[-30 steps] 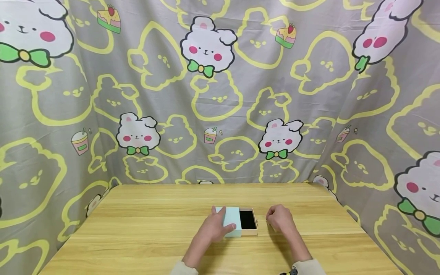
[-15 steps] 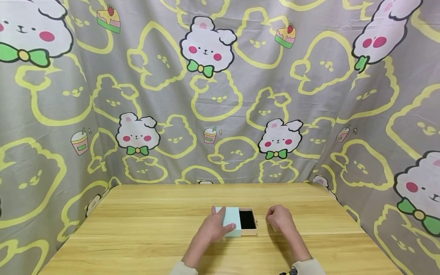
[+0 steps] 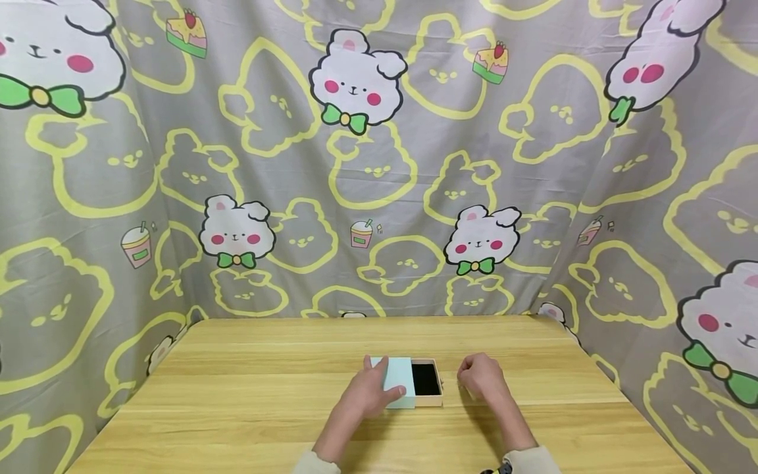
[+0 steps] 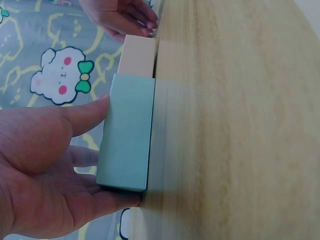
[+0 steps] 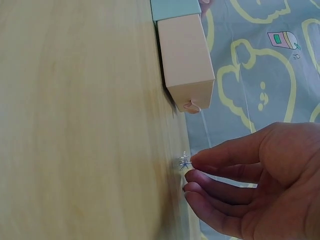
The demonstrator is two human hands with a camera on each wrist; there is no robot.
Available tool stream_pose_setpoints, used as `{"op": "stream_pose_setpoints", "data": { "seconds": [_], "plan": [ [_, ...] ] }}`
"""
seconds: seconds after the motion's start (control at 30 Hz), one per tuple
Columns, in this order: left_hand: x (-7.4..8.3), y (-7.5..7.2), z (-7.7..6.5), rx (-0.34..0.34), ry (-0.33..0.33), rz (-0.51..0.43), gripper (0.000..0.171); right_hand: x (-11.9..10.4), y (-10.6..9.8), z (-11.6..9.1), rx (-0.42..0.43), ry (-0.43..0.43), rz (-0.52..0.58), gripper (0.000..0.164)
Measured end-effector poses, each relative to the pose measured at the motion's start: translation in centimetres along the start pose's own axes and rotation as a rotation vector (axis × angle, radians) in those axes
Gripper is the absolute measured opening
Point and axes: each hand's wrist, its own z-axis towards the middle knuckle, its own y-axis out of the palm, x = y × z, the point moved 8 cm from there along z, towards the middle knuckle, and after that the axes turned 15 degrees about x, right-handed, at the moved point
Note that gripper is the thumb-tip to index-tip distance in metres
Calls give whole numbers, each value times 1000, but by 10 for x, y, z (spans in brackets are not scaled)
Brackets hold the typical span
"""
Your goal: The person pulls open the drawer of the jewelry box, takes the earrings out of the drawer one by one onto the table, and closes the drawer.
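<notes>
A jewelry box lies on the table, its light blue sleeve (image 3: 400, 375) partly off a pale pink drawer (image 5: 186, 50). The drawer sticks out to the right, and its black lining (image 3: 425, 379) shows in the head view. My left hand (image 3: 366, 390) holds the sleeve from the left, with the thumb on its top and a finger at its left end. Right of the drawer, my right hand (image 3: 484, 376) pinches a tiny shiny silver, star-like piece of jewelry (image 5: 184, 161) between thumb and fingertips, just above the table. Its exact kind is too small to tell.
A small ribbon pull tab (image 5: 191, 106) hangs at the drawer's end. The wooden table (image 3: 266, 368) extends around both hands. A grey curtain (image 3: 379, 184) with cartoon rabbits closes off the back and both sides. A watch (image 3: 499, 469) shows at the right cuff.
</notes>
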Motion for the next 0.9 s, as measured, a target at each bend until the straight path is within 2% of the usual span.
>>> {"op": "stream_pose_setpoints", "data": {
  "seconds": [0.27, 0.4, 0.53, 0.67, 0.8, 0.9],
  "plan": [
    [-2, 2, 0, -3, -10, -5, 78, -6, 1, 2, -11, 19, 22, 6],
    [-3, 3, 0, -2, -12, 0, 77, -13, 3, 3, -26, 18, 45, 13],
    [-3, 3, 1, -3, -15, 5, 77, -21, 8, 1, -73, 19, 109, 24],
    [-3, 3, 1, 0, -21, 8, 77, -25, 14, -2, -131, 47, 170, 26],
    [-2, 3, 1, 0, -26, 9, 76, -27, 20, -5, -176, 83, 225, 31],
    [-2, 3, 1, 1, -27, 9, 76, -28, 26, -9, -219, 136, 316, 35]
  ]
}}
